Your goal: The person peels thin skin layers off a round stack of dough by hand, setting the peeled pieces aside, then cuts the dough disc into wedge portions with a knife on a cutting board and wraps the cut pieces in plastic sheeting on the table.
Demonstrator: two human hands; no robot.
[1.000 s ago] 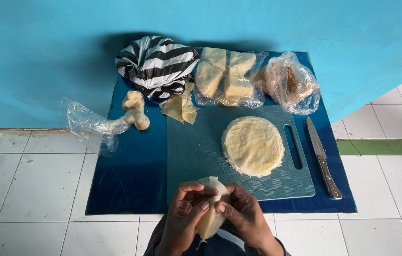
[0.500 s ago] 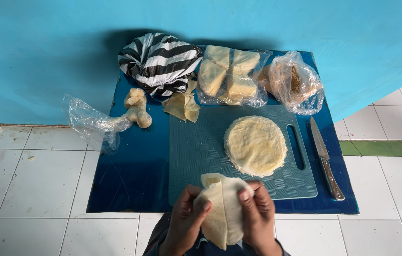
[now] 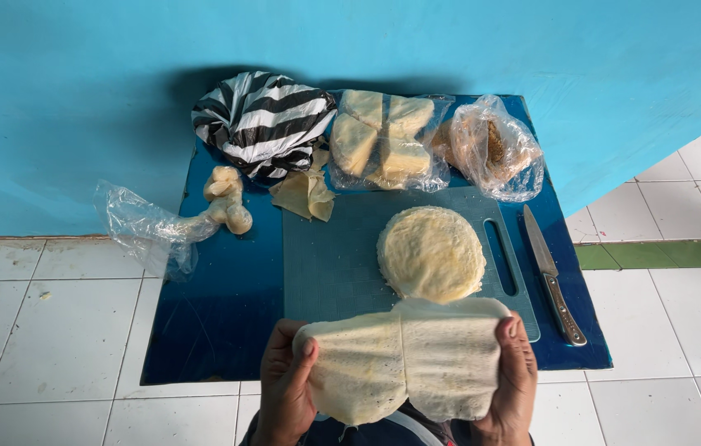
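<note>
Both hands, left [image 3: 284, 388] and right [image 3: 514, 381], hold a pale sheet [image 3: 404, 363] spread open above the cutting board [image 3: 330, 256].

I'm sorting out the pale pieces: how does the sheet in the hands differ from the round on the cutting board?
The held sheet is opened wide with a centre crease; the round is a compact disc. The sheet is up between the left hand and right hand; the round lies untouched on the cutting board. Both are cream-coloured and rough-textured.

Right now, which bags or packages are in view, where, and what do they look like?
Striped bag: back left of the blue board, bunched, black and white.
Clear bag of pale wedges: back centre, crinkled.
Clear bag with brown contents: back right, puffed.
Clear empty bag: off the left edge, crumpled.
No labels, signs or screens.
</note>
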